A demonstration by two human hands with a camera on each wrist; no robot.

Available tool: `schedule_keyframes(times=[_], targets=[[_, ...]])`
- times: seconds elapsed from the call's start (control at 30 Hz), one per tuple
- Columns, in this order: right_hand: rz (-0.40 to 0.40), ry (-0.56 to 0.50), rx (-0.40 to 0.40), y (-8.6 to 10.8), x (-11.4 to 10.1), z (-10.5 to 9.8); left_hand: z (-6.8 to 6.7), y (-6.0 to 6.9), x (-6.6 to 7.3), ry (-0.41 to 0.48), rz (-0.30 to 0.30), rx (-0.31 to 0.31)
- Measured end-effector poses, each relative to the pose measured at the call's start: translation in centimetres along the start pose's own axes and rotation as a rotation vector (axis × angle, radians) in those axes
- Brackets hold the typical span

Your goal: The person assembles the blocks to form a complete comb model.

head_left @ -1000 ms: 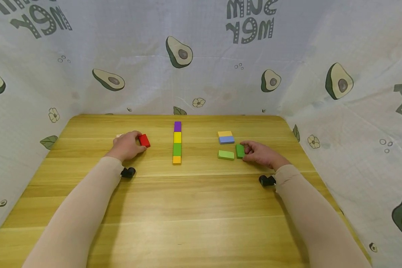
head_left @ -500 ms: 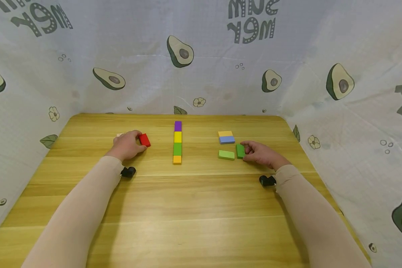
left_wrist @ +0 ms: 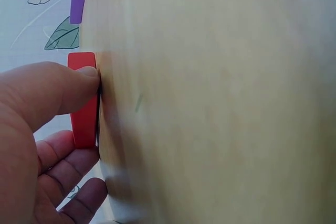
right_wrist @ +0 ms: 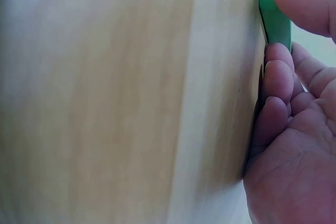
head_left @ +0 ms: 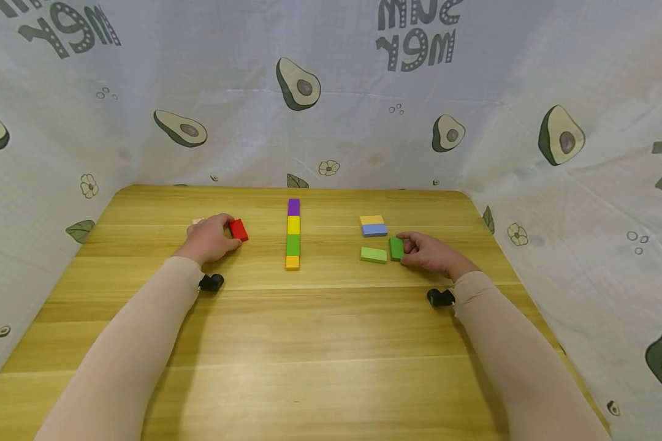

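My left hand [head_left: 209, 237] pinches a red block [head_left: 239, 230] at the left of the table. In the left wrist view the thumb [left_wrist: 79, 85] lies against the near side of that red block, and fingertips touch its lower end. On the right, my right hand [head_left: 431, 252] holds a dark green block [head_left: 396, 249] by its ends. Seen from the right wrist, the thumb presses the green block [right_wrist: 275, 17] while the other fingers curl in below it. Just left of it lies a light green block [head_left: 373, 255].
Purple [head_left: 294, 207], yellow [head_left: 293, 225], green [head_left: 293, 245] and orange [head_left: 292, 263] blocks form a straight column mid-table. Behind the light green block, a yellow-orange block [head_left: 372, 220] touches a blue block [head_left: 374, 230]. A pale block [head_left: 197, 220] is mostly hidden behind the left hand.
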State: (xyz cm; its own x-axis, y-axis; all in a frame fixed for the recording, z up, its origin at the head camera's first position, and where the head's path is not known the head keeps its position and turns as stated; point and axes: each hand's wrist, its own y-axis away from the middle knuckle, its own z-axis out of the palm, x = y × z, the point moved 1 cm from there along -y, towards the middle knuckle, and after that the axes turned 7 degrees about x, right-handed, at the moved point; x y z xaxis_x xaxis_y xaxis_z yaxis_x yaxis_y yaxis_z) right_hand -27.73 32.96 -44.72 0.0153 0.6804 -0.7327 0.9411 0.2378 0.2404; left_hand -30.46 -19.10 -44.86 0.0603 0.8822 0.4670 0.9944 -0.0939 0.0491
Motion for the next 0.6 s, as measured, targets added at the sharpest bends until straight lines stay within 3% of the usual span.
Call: schedule_keyframes(times=[0.6], targets=[[-0.013, 0.011, -0.005, -0.26, 0.35, -0.14, -0.14, 0.09, -0.02, 0.016, 0.002, 0.006]])
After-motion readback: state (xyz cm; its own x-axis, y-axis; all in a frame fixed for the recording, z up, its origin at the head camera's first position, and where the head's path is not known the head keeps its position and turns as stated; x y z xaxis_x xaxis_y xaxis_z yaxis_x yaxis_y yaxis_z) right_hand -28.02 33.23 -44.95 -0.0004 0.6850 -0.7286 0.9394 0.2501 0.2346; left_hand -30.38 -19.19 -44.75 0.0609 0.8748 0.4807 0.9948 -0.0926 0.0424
